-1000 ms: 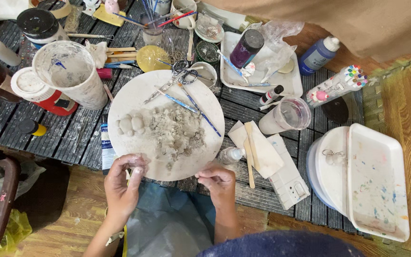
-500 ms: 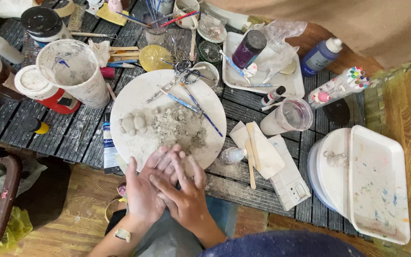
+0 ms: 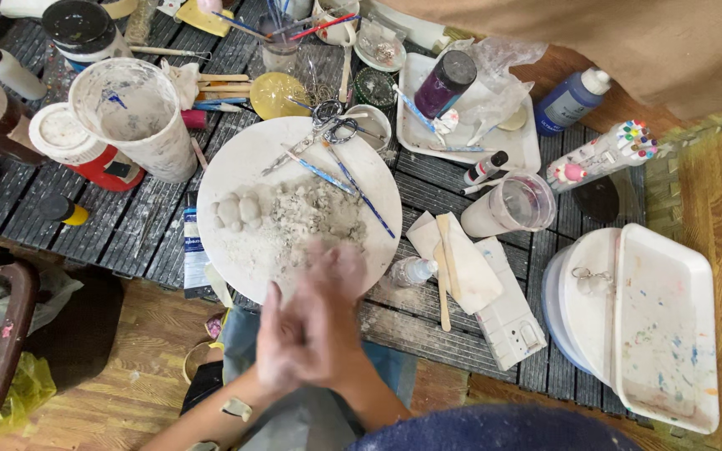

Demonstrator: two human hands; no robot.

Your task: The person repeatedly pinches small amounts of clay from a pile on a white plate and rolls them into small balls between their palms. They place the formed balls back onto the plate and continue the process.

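Clay [image 3: 298, 221] on round white plate [image 3: 244, 154]: being rolled between pressed left hand [image 3: 282, 347], right hand [image 3: 332, 313]; grip contents blurred, cannot tell; keeping pressure even.

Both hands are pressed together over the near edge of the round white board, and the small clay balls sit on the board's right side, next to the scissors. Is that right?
Not quite. The head view shows the clay balls on the left side of the round white board, away from the scissors. The left hand and right hand are together at its near edge.
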